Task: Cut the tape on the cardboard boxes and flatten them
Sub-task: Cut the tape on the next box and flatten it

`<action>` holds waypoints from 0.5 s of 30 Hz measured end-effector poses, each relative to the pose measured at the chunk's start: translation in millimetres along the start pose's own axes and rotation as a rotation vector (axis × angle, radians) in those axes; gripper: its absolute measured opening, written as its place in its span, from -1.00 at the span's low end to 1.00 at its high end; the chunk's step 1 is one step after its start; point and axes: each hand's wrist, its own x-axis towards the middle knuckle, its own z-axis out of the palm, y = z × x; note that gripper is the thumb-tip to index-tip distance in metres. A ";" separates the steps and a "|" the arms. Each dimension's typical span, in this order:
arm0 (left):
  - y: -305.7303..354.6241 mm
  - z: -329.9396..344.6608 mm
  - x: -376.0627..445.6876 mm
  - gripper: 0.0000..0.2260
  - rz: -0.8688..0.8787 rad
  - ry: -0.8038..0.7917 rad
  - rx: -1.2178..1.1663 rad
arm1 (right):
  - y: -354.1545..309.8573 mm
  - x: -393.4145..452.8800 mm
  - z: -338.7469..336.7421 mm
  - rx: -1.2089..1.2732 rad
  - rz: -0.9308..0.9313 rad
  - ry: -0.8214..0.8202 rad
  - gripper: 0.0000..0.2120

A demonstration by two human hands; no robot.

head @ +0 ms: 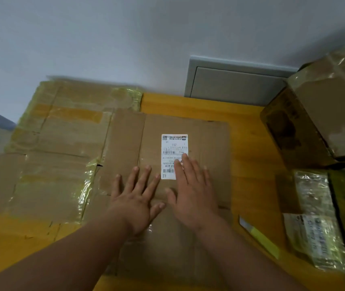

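The flattened brown cardboard box (188, 131) lay mid-table on the yellow wooden table (249, 143). The left hand (135, 203) and right hand (191, 191) pressed it, fingers spread flat, holding nothing.

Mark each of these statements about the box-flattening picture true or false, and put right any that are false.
1. Both hands lie flat, fingers spread, on the flattened box in the middle. True: left hand, right hand.
2. The right hand's fingertips cover part of the white shipping label. True.
3. The yellow-handled cutter is held in the left hand. False: it lies on the yellow table, to the right of the right forearm.
4. No boxes remain standing. False: a taped box stands unflattened at the right.
5. More flattened cardboard lies to the left of the middle box. True.
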 end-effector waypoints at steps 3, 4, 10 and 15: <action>-0.8 -27.8 2.3 -0.36 0.070 0.182 -0.030 | 12.3 10.8 13.2 -0.070 0.009 -0.130 -0.29; -4.4 -37.1 10.0 -0.40 0.091 0.272 -0.063 | 14.8 10.4 16.7 -0.080 0.014 -0.133 -0.29; -23.2 -47.1 67.9 -0.29 0.021 0.212 -0.001 | 6.7 22.8 2.0 -0.041 0.017 -0.018 -0.30; -22.6 -39.2 71.3 -0.28 0.001 0.210 0.048 | 16.1 98.9 -12.6 -0.072 0.032 0.023 -0.32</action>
